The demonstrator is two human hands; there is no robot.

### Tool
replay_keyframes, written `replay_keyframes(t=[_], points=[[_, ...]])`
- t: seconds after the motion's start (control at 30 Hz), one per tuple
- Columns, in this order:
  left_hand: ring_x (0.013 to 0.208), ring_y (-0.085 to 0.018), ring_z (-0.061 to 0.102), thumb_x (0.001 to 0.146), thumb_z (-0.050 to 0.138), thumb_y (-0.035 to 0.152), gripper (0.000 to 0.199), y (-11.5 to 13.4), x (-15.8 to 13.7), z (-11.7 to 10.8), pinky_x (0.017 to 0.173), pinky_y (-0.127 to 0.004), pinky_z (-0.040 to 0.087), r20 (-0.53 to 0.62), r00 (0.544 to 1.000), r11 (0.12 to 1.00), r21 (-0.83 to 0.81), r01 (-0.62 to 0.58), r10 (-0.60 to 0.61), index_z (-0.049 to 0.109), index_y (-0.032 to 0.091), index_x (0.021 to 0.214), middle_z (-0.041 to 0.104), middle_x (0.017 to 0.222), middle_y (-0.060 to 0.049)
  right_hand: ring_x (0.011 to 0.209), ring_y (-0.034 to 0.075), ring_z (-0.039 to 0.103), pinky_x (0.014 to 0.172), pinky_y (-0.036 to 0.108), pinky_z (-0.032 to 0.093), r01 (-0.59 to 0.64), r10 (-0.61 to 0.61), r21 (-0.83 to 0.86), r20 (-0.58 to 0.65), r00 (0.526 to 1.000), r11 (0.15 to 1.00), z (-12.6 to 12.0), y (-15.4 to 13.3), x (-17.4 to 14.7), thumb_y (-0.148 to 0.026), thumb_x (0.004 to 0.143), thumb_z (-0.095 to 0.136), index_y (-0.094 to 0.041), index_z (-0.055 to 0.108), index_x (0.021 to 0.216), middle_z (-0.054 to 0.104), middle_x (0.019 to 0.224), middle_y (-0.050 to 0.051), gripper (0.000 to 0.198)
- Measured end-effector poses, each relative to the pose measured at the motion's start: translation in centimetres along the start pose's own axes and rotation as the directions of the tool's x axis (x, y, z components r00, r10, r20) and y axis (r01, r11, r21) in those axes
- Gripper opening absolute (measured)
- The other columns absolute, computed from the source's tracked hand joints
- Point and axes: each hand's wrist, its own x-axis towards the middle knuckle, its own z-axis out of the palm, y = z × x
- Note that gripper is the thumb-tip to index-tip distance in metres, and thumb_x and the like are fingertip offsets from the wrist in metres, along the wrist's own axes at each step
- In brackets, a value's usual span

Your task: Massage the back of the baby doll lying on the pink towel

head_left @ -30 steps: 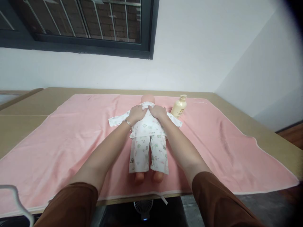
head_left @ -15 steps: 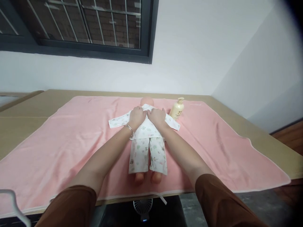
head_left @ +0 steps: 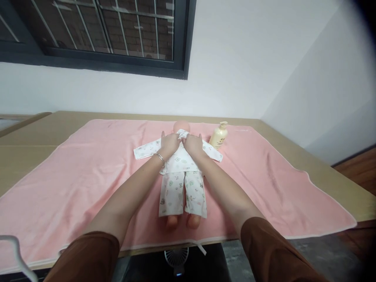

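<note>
A baby doll [head_left: 181,126] lies on its back or front, I cannot tell which, with its head at the far end. It wears a white printed shirt [head_left: 179,162] with sleeves spread wide and matching trousers [head_left: 171,192]; its bare feet stick out toward me. My left hand [head_left: 170,144], a silver bangle at its wrist, is closed on the shirt just below the neck. Close beside it my right hand [head_left: 192,145] pinches the other side of the shirt's upper part. The fingertips of both hands are partly hidden.
A yellowish pump bottle [head_left: 219,135] stands right of the doll. A pink blanket [head_left: 96,168] covers much of the wooden table [head_left: 329,192]. Below the near edge is a small fan [head_left: 176,256]. A white curved bar [head_left: 18,254] is at lower left, and a barred window at the back.
Both hands stay at the shirt's upper part, with fingers slightly shifted and the cloth at the neck bunched a little differently. The whole view has moved slightly.
</note>
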Motion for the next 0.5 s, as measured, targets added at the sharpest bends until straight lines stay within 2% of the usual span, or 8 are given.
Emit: replay_keyframes(t=[0.1,0.17,0.23,0.3,0.4,0.5], points=[[0.106,-0.028,0.07,0.099,0.043,0.025,0.029,0.7,-0.2,0.0,0.119,-0.047,0.03,-0.01,1.0,0.999,0.032,0.006,-0.006,0.069,0.016,0.107,0.076,0.106,-0.013,0.104,0.031,0.068,0.12,0.047,0.02,0.018,-0.022,-0.053,-0.08,0.997,0.998,0.2,-0.8,-0.7,-0.027,0.105,0.035,-0.007,0.069,0.112,0.074,0.106,0.021,0.04],[0.112,-0.028,0.067,0.099,0.039,0.022,0.033,0.6,-0.3,0.1,0.11,-0.04,0.041,-0.009,1.0,1.0,-0.022,-0.015,0.015,0.067,0.013,0.115,0.072,0.116,-0.017,0.111,0.032,0.065,0.114,0.045,0.031,0.012,-0.013,-0.01,-0.076,0.997,1.0,0.3,-0.7,-0.7,-0.029,0.104,0.035,-0.006,0.067,0.118,0.071,0.115,0.023,0.042],[0.121,-0.028,0.062,0.099,0.035,0.022,0.04,0.2,-0.1,0.3,0.106,-0.037,0.044,0.001,0.999,0.996,-0.074,-0.041,0.042,0.063,0.009,0.125,0.067,0.128,-0.019,0.124,0.033,0.058,0.11,0.042,0.037,0.017,-0.014,0.058,-0.041,0.999,0.998,0.4,-0.2,-0.4,-0.032,0.104,0.035,-0.005,0.062,0.128,0.065,0.13,0.023,0.045],[0.13,-0.029,0.056,0.098,0.034,0.022,0.046,-0.3,0.2,0.4,0.11,-0.037,0.04,0.04,0.999,0.994,-0.104,-0.013,0.017,0.057,0.007,0.135,0.061,0.139,-0.02,0.139,0.034,0.046,0.115,0.044,0.033,0.01,-0.013,0.125,0.02,1.0,0.992,0.4,0.7,0.1,-0.037,0.104,0.034,-0.005,0.055,0.14,0.054,0.147,0.022,0.052],[0.14,-0.033,0.047,0.099,0.037,0.038,0.059,-1.0,0.7,0.7,0.114,-0.042,0.035,0.114,0.989,0.982,-0.151,0.112,-0.096,0.047,0.01,0.15,0.051,0.151,-0.02,0.153,0.035,0.026,0.123,0.056,0.016,-0.076,0.048,0.221,0.129,0.99,0.972,0.5,1.8,1.0,-0.051,0.103,0.033,-0.011,0.043,0.154,0.034,0.164,0.017,0.065],[0.145,-0.036,0.041,0.098,0.037,0.058,0.073,-1.4,0.9,1.0,0.116,-0.045,0.032,0.137,0.978,0.968,-0.176,0.181,-0.158,0.039,0.014,0.156,0.046,0.156,-0.02,0.155,0.036,0.02,0.123,0.063,0.006,-0.142,0.097,0.252,0.179,0.979,0.957,0.5,2.4,1.5,-0.062,0.101,0.031,-0.017,0.043,0.156,0.03,0.166,0.013,0.071]])
